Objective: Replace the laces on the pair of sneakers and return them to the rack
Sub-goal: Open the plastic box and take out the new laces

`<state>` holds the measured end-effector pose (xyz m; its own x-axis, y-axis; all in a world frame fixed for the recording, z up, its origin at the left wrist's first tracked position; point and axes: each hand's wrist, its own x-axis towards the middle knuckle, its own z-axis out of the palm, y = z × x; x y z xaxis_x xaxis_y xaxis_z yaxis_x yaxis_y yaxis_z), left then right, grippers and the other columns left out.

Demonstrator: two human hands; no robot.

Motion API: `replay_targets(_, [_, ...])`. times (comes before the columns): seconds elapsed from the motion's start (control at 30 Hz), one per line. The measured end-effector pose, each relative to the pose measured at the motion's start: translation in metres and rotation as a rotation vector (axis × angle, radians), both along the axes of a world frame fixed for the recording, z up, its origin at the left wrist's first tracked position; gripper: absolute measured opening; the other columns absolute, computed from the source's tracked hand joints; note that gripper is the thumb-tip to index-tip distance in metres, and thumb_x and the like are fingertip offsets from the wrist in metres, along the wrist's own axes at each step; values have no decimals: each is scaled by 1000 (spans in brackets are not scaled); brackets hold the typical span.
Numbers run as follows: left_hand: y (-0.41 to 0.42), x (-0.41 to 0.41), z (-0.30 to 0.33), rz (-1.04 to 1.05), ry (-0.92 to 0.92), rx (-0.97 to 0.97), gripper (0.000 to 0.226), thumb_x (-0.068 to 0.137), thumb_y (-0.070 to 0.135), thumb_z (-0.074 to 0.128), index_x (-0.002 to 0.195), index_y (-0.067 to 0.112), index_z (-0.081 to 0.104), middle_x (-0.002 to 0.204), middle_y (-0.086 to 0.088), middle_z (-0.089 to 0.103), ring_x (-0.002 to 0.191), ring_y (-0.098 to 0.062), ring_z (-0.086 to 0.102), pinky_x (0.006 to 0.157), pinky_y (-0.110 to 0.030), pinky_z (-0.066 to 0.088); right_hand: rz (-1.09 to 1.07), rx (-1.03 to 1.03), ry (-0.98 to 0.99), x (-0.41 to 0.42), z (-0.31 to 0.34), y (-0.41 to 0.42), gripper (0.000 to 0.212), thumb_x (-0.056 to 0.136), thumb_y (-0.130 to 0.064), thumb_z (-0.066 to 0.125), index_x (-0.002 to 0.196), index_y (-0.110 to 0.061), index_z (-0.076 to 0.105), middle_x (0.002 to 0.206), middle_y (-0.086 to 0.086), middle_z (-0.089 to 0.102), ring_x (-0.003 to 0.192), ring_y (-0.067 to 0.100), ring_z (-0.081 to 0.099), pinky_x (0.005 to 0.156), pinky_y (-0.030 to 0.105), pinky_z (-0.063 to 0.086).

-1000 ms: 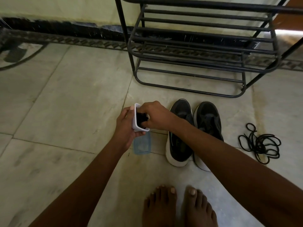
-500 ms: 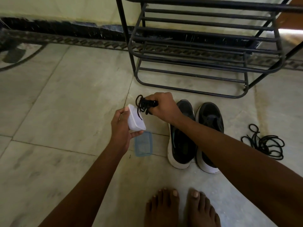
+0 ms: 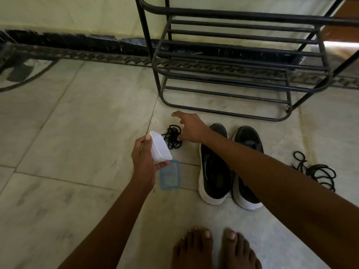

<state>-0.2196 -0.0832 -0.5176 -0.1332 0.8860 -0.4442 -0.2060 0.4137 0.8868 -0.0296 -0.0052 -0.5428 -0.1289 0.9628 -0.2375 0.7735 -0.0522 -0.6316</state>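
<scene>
A pale marble floor [image 3: 77, 117] runs up to a dark skirting at the far wall. On the left, the left hand [image 3: 144, 162] holds a small white container [image 3: 160, 147], fingers curled around it, tilted, its opening turned away so I cannot tell if anything is inside. Just below it on the floor lies a blue lid [image 3: 170, 177]. A bundle of new black laces [image 3: 173, 137] lies on the floor just right of the container, and the right hand [image 3: 191, 127] is above it with fingers spread, only a fingertip perhaps touching. To the right stand the two black sneakers [image 3: 231, 166], side by side, without laces, near the metal rack [image 3: 242, 74] at the far side. Far right lies a second heap of old laces [image 3: 316, 169].

The two heaps look alike, so they could be mixed up. The new bundle is tangled and may knot when pulled.

Half a second ago the right hand gripped this bundle in the air beside the container; now it has let it go on the floor
</scene>
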Motion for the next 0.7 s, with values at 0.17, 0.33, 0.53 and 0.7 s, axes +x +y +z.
replay_targets(0.17, [0,-3,4,35,-6,-10,6,103,34,59,108,36,62,117,5,60,104,-25,62,64,-46,62,-72,167,-82,-4,20,-27,42,79,-10,76,117,-11,61,114,11,53,100,26,57,73,31,51])
replay_targets(0.33, [7,-13,8,62,-16,-10,6,103,35,58,108,38,61,118,4,60,105,-28,62,60,-43,61,16,-89,-108,-37,20,-54,59,68,-31,89,115,-7,62,111,10,60,98,24,58,78,38,57])
replay_targets(0.53, [7,-27,2,95,-31,-15,8,104,34,58,109,40,59,120,6,57,109,-29,58,63,-45,60,212,-284,-425,-70,9,-88,97,60,-48,92,139,-19,43,143,16,33,128,37,37,98,51,48])
replay_targets(0.7, [6,-30,-7,116,-62,-75,24,103,35,58,126,34,53,140,-7,50,123,-39,52,59,-44,60,185,-183,-520,-88,-11,-113,83,73,-22,85,142,-13,40,147,16,23,132,39,31,98,51,41])
